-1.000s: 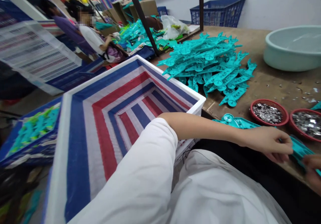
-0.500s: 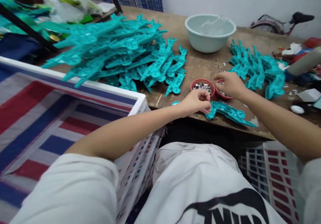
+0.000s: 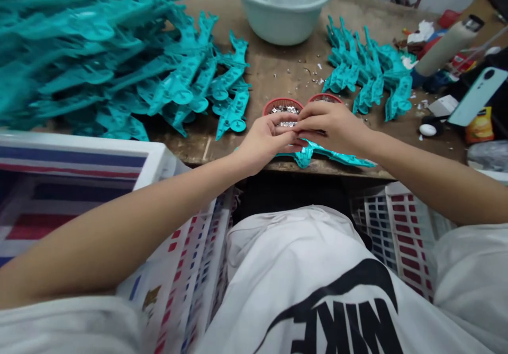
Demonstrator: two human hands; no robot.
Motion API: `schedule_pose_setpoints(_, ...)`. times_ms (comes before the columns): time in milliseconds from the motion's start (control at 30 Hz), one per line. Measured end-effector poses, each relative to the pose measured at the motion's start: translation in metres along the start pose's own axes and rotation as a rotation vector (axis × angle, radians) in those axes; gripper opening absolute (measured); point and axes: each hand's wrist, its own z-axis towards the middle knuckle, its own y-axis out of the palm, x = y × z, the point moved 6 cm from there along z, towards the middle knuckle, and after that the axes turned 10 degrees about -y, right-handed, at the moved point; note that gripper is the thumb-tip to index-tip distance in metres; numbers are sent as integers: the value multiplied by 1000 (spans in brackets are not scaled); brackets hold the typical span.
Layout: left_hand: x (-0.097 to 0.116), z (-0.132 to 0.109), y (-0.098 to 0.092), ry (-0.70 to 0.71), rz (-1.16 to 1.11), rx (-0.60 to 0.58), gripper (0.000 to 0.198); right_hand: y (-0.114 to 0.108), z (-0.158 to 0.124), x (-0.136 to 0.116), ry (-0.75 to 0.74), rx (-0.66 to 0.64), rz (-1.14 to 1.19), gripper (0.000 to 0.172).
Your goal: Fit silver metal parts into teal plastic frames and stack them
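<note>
Left hand (image 3: pixel 262 143) meets right hand (image 3: pixel 337 126) mid-frame, fingers curled, can't tell what's held! Teal part (image 3: pixel 304 156) lies just below, running left-right.

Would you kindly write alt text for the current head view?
A person's bare left hand and bare right hand meet near a long turquoise plastic part and two round red plastic baskets on a brown table. Similar turquoise parts lie heaped at left.

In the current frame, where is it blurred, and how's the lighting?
Head view: heaped turquoise plastic parts smear toward the left edge, while the black print on the white shirt has crisper outlines; head view: soft, dim light, with deep shadow below the brown wooden tabletop; head view: anything the bare hands hold is too small to tell.
</note>
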Motion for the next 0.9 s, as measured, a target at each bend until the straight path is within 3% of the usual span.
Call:
schedule_pose_setpoints(200, -15, -11, 11, -47, 124, -76, 51, -8, -9, -7, 63, -148, 40, 22)
schedule_pose_setpoints(333, -22, -14, 14, 34, 302, -130, 49, -26, -34, 10, 321, -73, 57, 16)
schedule_pose_setpoints(433, -22, -17, 18, 199, 742, -175, 41, -30, -59, 32, 497, -70, 42, 21)
schedule_pose_setpoints(567, -30, -17, 23, 398, 1446, -263, 59, -20, -85, 62, 567, -127, 45, 29)
schedule_pose_setpoints(700, -45, -9, 13, 310, 1763, -264, 81, -3, -101, 82, 613, -214, 95, 30)
schedule_pose_setpoints(900, -59, -5, 3, 221, 1834, -301, 94, 11, -103, 79, 521, -296, 129, 23)
